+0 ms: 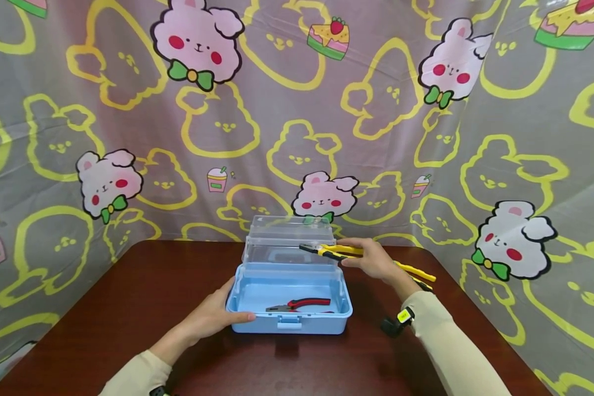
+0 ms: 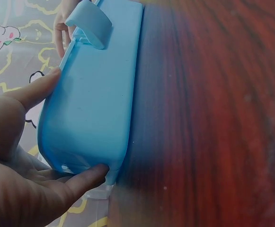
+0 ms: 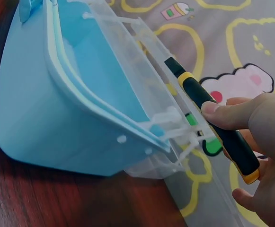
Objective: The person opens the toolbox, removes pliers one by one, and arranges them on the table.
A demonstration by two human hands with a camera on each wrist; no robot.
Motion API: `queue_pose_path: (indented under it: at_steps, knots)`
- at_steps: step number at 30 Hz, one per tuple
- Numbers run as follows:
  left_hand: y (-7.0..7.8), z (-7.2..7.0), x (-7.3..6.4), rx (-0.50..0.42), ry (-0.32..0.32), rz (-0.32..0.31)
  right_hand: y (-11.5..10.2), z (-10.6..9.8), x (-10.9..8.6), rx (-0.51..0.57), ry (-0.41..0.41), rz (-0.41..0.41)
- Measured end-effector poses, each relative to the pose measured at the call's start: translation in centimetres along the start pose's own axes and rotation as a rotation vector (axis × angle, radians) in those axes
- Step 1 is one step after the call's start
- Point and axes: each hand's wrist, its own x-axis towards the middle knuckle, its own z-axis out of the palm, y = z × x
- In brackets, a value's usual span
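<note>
A light blue toolbox (image 1: 289, 324) stands on the table with its clear lid (image 1: 289, 253) folded open to the back. Inside it lie red-and-black pliers (image 1: 308, 302), their lower handle partly hidden by the front wall. My left hand (image 1: 210, 308) grips the box's left end, thumb (image 2: 40, 90) on the front rim and fingers along the side. Yellow-and-black pliers (image 1: 334, 252) are in my right hand (image 1: 373, 258), pinched between thumb and fingers above the box's back right corner. Their jaws point left, in front of the clear lid.
Another tool with yellow and black handles (image 1: 416, 271) is partly hidden behind my right forearm. The dark brown table (image 1: 143, 291) ends at a patterned curtain (image 1: 257, 110) at the back. Clear plastic hinge arms (image 3: 175, 123) stick out at the box's back edge.
</note>
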Motion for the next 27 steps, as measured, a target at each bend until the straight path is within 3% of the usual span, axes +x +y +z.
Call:
queue_pose_path:
  at_steps: [12, 27]
  knots:
    - [0.2, 0.0, 0.0, 0.012, 0.001, -0.006, 1.2, -1.7, -1.3, -0.005, 0.036, 0.043]
    - [0.2, 0.0, -0.1, 0.003, -0.011, 0.000, 3.1, -3.1, -2.7, -0.011, 0.089, 0.006]
